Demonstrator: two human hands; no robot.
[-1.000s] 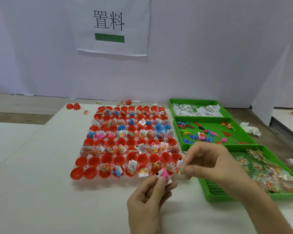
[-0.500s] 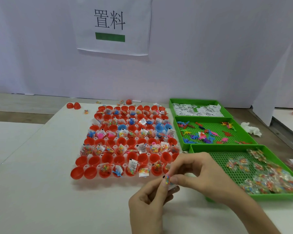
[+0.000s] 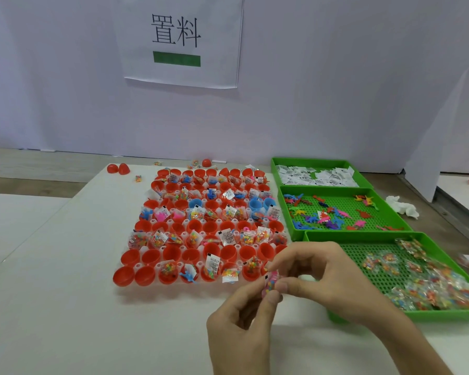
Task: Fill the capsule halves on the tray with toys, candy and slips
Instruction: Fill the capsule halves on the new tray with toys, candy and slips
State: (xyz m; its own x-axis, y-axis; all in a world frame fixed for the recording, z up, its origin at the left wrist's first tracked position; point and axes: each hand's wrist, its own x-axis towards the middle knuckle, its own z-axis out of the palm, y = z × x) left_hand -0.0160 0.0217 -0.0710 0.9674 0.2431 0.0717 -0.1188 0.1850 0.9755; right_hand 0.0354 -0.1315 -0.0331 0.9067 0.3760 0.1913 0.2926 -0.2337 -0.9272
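Just in front of the capsule tray, off its near right corner, I log both hands meeting above the white table. Left hand: fingers curled, thumb and forefinger pinching the lower end of a small packet. Right hand: thumb and forefinger pinching the upper end of the same packet, other fingers loosely bent. Packet contents: coloured bits, pink showing, with a black mark on one edge; it looks like a candy bag, though blur keeps me from being sure. Capsule tray: rows of red capsule halves, a few blue capsule halves in the middle rows, many already holding toys, candy or slips; several in the near two rows hold nothing. Right of the tray, three green bins in a column: far bin with printed slips, middle bin with small plastic toys, near bin with candy bags. Beyond the tray's far left corner, two loose red halves. Behind the tray, a paper sign on the wall.
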